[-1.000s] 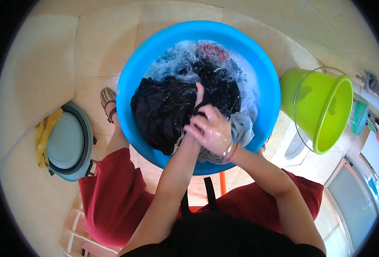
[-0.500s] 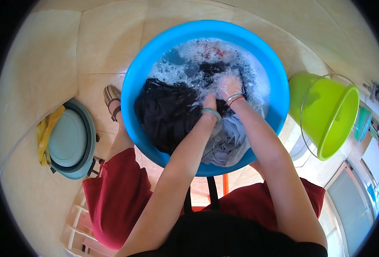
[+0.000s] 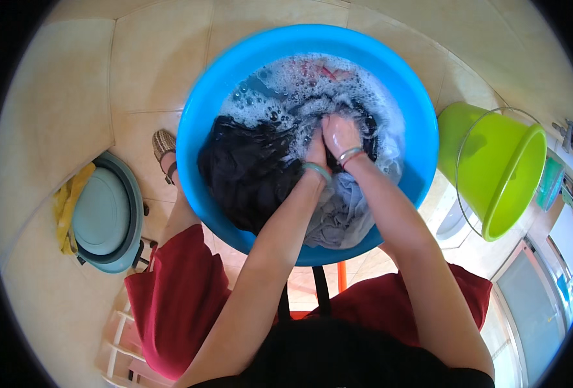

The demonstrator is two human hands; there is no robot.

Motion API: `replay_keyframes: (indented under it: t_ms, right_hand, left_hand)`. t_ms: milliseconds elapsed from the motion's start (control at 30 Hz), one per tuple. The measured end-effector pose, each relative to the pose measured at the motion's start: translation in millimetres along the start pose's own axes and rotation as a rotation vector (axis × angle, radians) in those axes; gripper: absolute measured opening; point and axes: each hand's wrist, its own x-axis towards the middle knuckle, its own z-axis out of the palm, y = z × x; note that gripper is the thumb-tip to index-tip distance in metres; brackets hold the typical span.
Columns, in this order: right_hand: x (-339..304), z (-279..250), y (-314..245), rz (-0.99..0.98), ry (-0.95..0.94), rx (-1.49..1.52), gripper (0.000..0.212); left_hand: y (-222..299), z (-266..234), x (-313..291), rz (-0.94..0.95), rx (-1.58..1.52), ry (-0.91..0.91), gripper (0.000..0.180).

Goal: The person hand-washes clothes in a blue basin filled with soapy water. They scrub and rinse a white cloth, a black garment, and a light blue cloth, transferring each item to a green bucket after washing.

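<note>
A round blue basin [image 3: 196, 97] holds foamy water and soaking clothes. My left hand [image 3: 317, 150] and my right hand [image 3: 342, 134] are close together in the suds near its middle. The right hand is curled closed with its knuckles above the water, gripping black cloth [image 3: 366, 123]. My left hand presses against it from the left, closed on the same dark cloth, its fingertips hidden by foam. More black fabric [image 3: 247, 171] is bunched on the left side of the basin. Grey cloth [image 3: 344, 220] lies below my wrists, and something reddish [image 3: 328, 73] shows under the foam at the far side.
A lime-green bucket [image 3: 487, 171] with a wire handle leans at the right. To the left are a grey-green stacked tub [image 3: 102, 210] and a yellow cloth [image 3: 69, 207]. My knees in red fabric [image 3: 176, 297] flank the basin. A tiled wall [image 3: 53, 84] stands at left.
My right hand has come up a little out of the foam and turned in toward the left hand, its knuckles now showing. The dark cloth beneath has shifted.
</note>
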Motion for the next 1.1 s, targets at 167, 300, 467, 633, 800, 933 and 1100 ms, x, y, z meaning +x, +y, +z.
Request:
replay_keyframes:
  t_ms: [167, 300, 467, 633, 800, 933, 1100]
  right_hand:
    - [16, -1, 5, -0.066, -0.186, -0.201, 0.021]
    - [-26, -12, -14, -0.129, 0.133, -0.043, 0.015]
    - [-95, -39, -40, -0.159, 0.075, 0.181, 0.016]
    - [-31, -18, -17, -0.120, -0.039, -0.037, 0.029]
    - [34, -2, 11, -0.240, -0.218, -0.346, 0.020]
    - [25, -6, 7, -0.126, -0.264, -0.296, 0.018]
    - [-69, -28, -25, -0.183, 0.136, 0.022, 0.020]
  left_hand:
    - [2, 2, 4, -0.013, 0.160, 0.220, 0.050]
    - [10, -2, -6, 0.064, 0.121, -0.031, 0.043]
    - [2, -14, -16, -0.044, -0.175, -0.295, 0.034]
    - [2, -32, 16, 0.339, 1.286, -0.205, 0.038]
    - [3, 1, 5, -0.068, 0.140, 0.236, 0.062]
    - [3, 2, 1, -0.064, 0.131, 0.208, 0.061]
    - [13, 7, -20, -0.085, -0.044, -0.137, 0.040]
